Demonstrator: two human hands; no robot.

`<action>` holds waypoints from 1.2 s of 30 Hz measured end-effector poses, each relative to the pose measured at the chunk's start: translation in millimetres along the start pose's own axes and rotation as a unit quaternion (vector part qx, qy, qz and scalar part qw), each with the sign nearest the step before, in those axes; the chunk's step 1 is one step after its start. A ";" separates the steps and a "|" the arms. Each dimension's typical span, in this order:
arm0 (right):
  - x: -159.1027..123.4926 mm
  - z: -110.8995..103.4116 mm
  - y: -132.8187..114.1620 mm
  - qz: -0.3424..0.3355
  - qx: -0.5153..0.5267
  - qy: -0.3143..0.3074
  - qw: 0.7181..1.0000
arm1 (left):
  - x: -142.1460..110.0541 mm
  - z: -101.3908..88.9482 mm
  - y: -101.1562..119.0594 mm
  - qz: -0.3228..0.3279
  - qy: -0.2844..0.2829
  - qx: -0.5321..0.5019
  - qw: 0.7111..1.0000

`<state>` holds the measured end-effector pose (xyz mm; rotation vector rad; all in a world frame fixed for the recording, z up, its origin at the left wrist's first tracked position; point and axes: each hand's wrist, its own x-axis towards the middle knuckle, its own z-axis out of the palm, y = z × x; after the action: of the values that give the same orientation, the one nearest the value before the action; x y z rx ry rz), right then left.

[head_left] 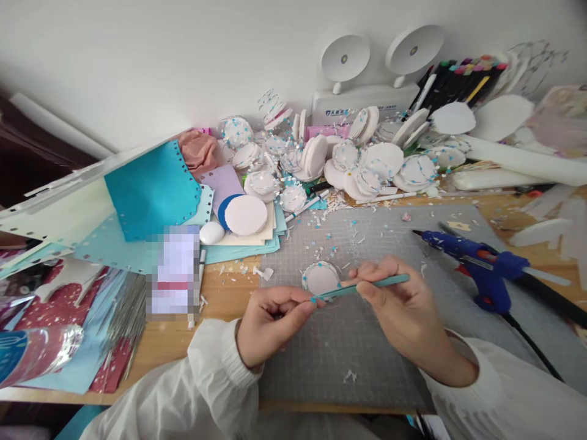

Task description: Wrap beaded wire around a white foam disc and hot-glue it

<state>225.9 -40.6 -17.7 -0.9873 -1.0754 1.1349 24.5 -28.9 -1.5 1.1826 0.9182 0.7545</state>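
My right hand [398, 305] grips teal tweezers [383, 282], held nearly level above the grey cutting mat [339, 366]. Their tip points left, toward my left hand [275, 321]. Thumb and forefinger of that left hand are pinched on a tiny blue paper piece [313, 299] right at the tweezer tip. Whether the tweezers also grip it is too small to tell. Just behind the fingers, a white paper disc [322, 278] edged with blue bits lies on the mat, its near edge partly covered by my hands and the tweezers.
A blue glue gun [477, 260] rests on the mat at right, cord trailing forward. Decorated white discs [367, 174] are heaped along the wall below a twin-head lamp [364, 101]. Coloured paper sheets [151, 189], a phone-like rectangle [175, 269] and a plastic bottle [41, 354] occupy the left.
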 end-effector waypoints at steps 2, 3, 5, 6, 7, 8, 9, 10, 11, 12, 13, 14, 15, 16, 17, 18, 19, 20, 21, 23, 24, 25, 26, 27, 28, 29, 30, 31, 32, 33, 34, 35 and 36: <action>-0.2 1.3 -1.8 -0.019 -0.020 0.008 1.000 | 0.1 -0.4 0.3 0.000 -0.008 -0.007 1.000; -0.3 2.1 -3.1 -0.032 -0.031 0.012 0.999 | 0.0 -0.5 0.5 -0.002 -0.013 -0.009 1.000; -0.8 3.8 -6.0 -0.061 -0.052 0.015 0.997 | -0.2 -0.5 0.5 -0.009 -0.013 -0.010 1.000; -1.1 4.4 -7.4 -0.073 -0.061 0.011 0.995 | -0.3 -0.4 0.3 -0.011 -0.010 -0.008 1.000; -1.4 4.8 -8.7 -0.083 -0.066 0.006 0.994 | -0.4 -0.2 0.1 -0.011 -0.008 -0.005 1.000; -1.6 4.9 -9.8 -0.089 -0.070 0.000 0.994 | -0.4 -0.1 -0.2 -0.010 -0.007 0.000 1.000; -1.9 4.8 -10.5 -0.091 -0.072 -0.004 0.993 | -0.3 0.0 -0.4 -0.006 -0.007 0.007 1.000; -2.1 4.4 -10.9 -0.091 -0.072 -0.005 0.993 | -0.2 0.0 -0.6 -0.003 -0.007 0.013 1.000; -2.2 3.9 -10.8 -0.090 -0.070 -0.003 0.994 | -0.1 -0.1 -0.8 -0.001 -0.007 0.020 1.000; -2.3 3.3 -10.5 -0.086 -0.068 0.000 0.994 | 0.0 -0.1 -1.0 0.001 -0.004 0.024 1.000; -2.3 2.6 -9.9 -0.083 -0.065 0.005 0.994 | 0.1 -0.3 -1.1 0.003 -0.002 0.028 1.000; -2.3 2.1 -9.2 -0.080 -0.062 0.009 0.995 | 0.1 -0.4 -1.2 0.005 0.000 0.031 1.000; -2.2 1.7 -8.6 -0.079 -0.060 0.015 0.995 | 0.2 -0.4 -1.1 0.009 0.000 0.032 0.999; -2.1 1.6 -8.2 -0.077 -0.059 0.018 0.995 | 0.3 -0.5 -1.0 0.012 -0.001 0.032 0.999; -2.0 1.8 -8.1 -0.075 -0.059 0.018 0.995 | 0.3 -0.5 -0.6 0.015 -0.004 0.032 0.999; -1.8 2.2 -8.2 -0.074 -0.059 0.017 0.995 | 0.3 -0.4 -0.1 0.016 -0.006 0.031 0.999; -1.6 2.8 -8.6 -0.073 -0.058 0.014 0.996 | 0.2 -0.3 0.5 0.017 -0.009 0.031 0.999; -1.4 3.5 -9.1 -0.073 -0.058 0.010 0.996 | 0.2 -0.2 1.1 0.018 -0.011 0.031 0.999; -1.2 4.1 -9.7 -0.073 -0.058 0.009 0.996 | 0.1 -0.1 1.7 0.019 -0.011 0.032 0.999; -0.7 5.0 -10.6 -0.073 -0.059 0.012 0.995 | -0.2 0.2 2.4 0.024 -0.008 0.040 0.999; -0.5 5.2 -10.9 -0.073 -0.061 0.013 0.995 | -0.3 0.2 2.5 0.027 -0.004 0.044 0.999; -0.3 5.1 -10.9 -0.072 -0.063 0.014 0.995 | -0.3 0.2 2.5 0.030 -0.001 0.050 0.998; -0.1 4.9 -10.9 -0.073 -0.065 0.014 0.995 | -0.4 0.2 2.4 0.033 0.001 0.056 0.998; 0.1 4.6 -10.8 -0.074 -0.067 0.013 0.995 | -0.5 0.1 2.2 0.034 0.003 0.060 0.998; 0.2 4.2 -10.7 -0.075 -0.067 0.010 0.995 | -0.5 0.0 2.0 0.035 0.003 0.063 0.997; 0.3 3.9 -10.5 -0.075 -0.067 0.007 0.995 | -0.7 0.0 1.8 0.035 0.002 0.065 0.997; 0.2 3.5 -10.4 -0.074 -0.065 0.003 0.995 | -0.8 -0.1 1.5 0.036 0.001 0.065 0.997; 0.2 3.2 -10.3 -0.071 -0.063 -0.004 0.995 | -1.0 -0.2 1.2 0.037 0.001 0.065 0.997; 0.0 2.9 -10.2 -0.067 -0.059 -0.008 0.996 | -1.1 -0.2 0.9 0.037 0.001 0.063 0.997; -0.1 2.4 -9.9 -0.063 -0.054 -0.011 0.997 | -1.2 -0.2 0.7 0.037 0.001 0.063 0.997; -0.2 1.9 -9.3 -0.059 -0.049 -0.013 0.997 | -1.3 -0.2 0.4 0.038 0.002 0.061 0.997; -0.3 1.2 -8.4 -0.053 -0.044 -0.013 0.998 | -1.3 -0.2 0.3 0.038 0.004 0.061 0.997; -0.2 0.4 -7.2 -0.048 -0.038 -0.012 0.998 | -1.2 -0.2 0.3 0.039 0.007 0.061 0.997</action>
<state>226.8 -41.9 -10.7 -0.9734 -1.1801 1.0364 23.8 -29.8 -1.0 1.3275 0.9447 0.7802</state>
